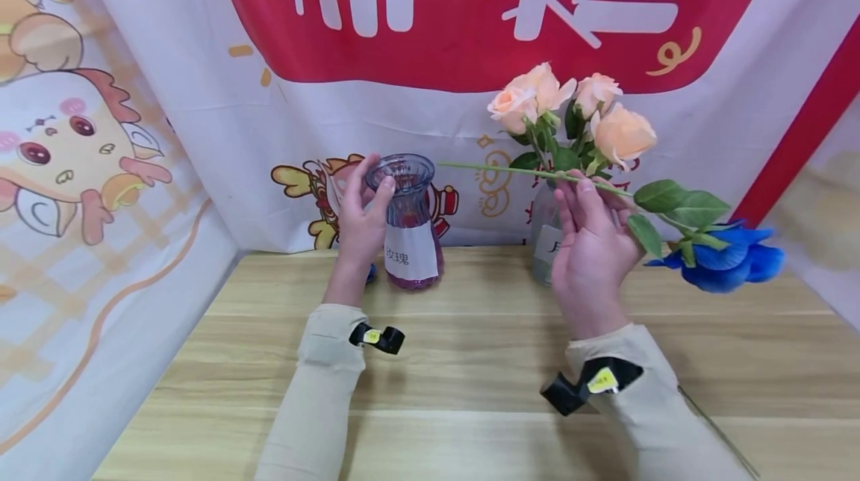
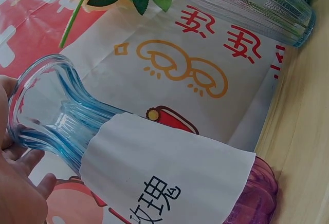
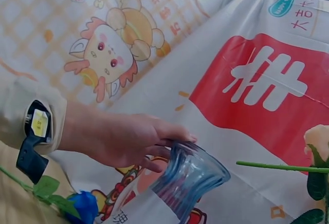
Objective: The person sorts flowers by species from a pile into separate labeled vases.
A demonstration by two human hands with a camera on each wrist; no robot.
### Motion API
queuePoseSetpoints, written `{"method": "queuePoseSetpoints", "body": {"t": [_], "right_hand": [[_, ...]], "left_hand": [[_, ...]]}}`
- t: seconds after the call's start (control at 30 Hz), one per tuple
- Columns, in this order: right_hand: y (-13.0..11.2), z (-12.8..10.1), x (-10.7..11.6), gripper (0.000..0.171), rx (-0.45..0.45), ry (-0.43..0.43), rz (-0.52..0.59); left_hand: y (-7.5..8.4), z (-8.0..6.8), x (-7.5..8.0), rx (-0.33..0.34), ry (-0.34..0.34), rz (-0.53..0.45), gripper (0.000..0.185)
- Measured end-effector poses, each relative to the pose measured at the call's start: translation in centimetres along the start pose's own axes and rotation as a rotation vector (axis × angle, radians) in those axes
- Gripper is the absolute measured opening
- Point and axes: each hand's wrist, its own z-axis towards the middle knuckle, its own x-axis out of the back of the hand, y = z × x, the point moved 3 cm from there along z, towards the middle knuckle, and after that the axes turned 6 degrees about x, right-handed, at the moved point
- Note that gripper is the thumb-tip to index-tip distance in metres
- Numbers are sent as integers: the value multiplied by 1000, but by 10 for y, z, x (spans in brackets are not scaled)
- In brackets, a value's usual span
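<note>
My left hand (image 1: 368, 201) grips the neck of a blue-and-purple glass vase (image 1: 408, 221) with a white label, which stands on the wooden table (image 1: 470, 361). In the left wrist view its fingers (image 2: 20, 193) wrap the vase (image 2: 61, 126) just under the rim. My right hand (image 1: 583, 186) pinches the green stem (image 1: 497, 169) of a blue flower (image 1: 728, 261) held level above the table. The stem's bare tip points left, close to the vase rim, and the blossom hangs to the right. From the right wrist the stem (image 3: 282, 166) ends just right of the vase mouth (image 3: 193, 175).
A clear vase (image 1: 546, 246) with several peach roses (image 1: 571, 107) stands right behind my right hand. Another blue flower (image 3: 82, 206) lies on the table behind my left wrist. Printed banners (image 1: 201, 92) close off the back and left sides.
</note>
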Motion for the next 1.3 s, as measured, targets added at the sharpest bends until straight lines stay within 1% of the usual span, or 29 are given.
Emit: {"method": "queuePoseSetpoints", "body": {"t": [0.13,0.23,0.5,0.57,0.67,0.77,0.93,1.03,1.17,1.2,1.3], "right_hand": [[11,-3,-10,20,28,-23,8],[19,-5,-17,17,30,-35,-12],[34,-15,-35,24,56,-96,-123],[39,-18,-38,24,61,-111,-143],[44,-20,-41,21,93,-127,-177],[48,-22,-44,22,126,-153,-209],[51,-25,-48,26,141,-225,-303],[54,-26,-53,24,144,-250,-346],[59,-29,-61,23,137,-261,-391],[60,-31,-63,23,143,-267,-417],[68,-34,-67,24,152,-310,-444]], "left_hand": [[0,1,1,-1,5,0,58],[-1,1,1,-1,5,0,58],[-1,0,0,7,4,8,58],[-1,0,0,8,6,10,58],[-1,0,0,7,11,16,58],[-1,0,1,5,12,18,58],[-1,0,0,8,11,17,59],[-1,0,0,7,9,10,59],[-1,0,-1,8,4,6,59],[-1,0,-1,11,5,10,59],[-1,0,0,16,8,16,59]]}}
